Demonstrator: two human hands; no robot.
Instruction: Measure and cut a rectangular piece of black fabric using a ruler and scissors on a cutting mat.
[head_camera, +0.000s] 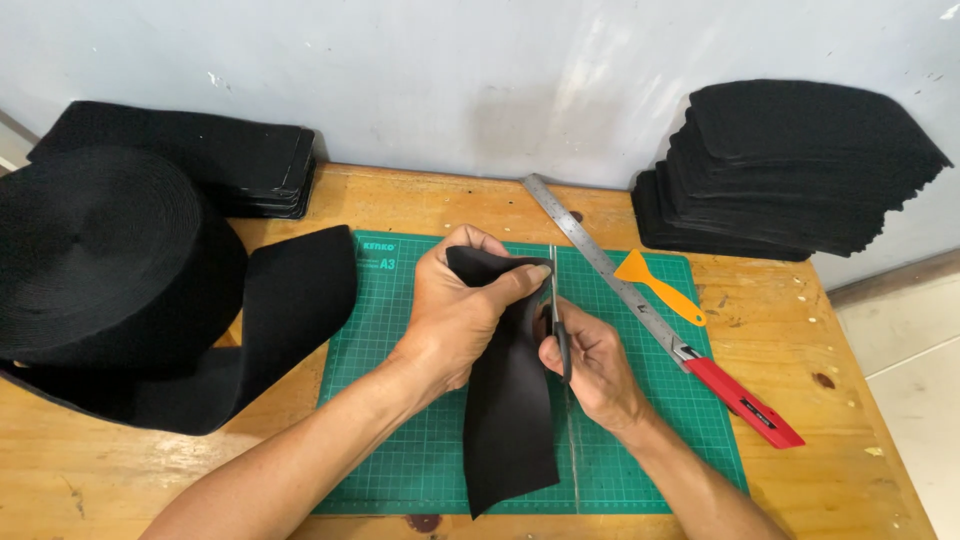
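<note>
Both hands worked over the middle of the green cutting mat (420, 470). On the left, the left hand (455, 310) was closed around the upper end of a black fabric strip (510, 410), fingers folded over its top edge, thumb pressed on the front. That strip hung from the grip toward the near edge of the mat, its lower end lying flat there. Just right of it, the right hand (590, 365) gripped a pair of scissors (555, 300), fingers through the handles, blades pointing away toward the far side and running along the strip's right edge, close to the left fingertips.

Right of the hands, a long steel ruler (600, 265) lay slantwise across the mat, with an orange plastic scraper (655, 285) beside it and a red-handled knife (745, 400) nearer the right edge. A large roll of black webbing (100, 260) sat at the left of the wooden table (800, 330), its loose end reaching onto the mat. Against the far wall stood two stacks of cut black pieces, one far left (260, 165), one far right (790, 165).
</note>
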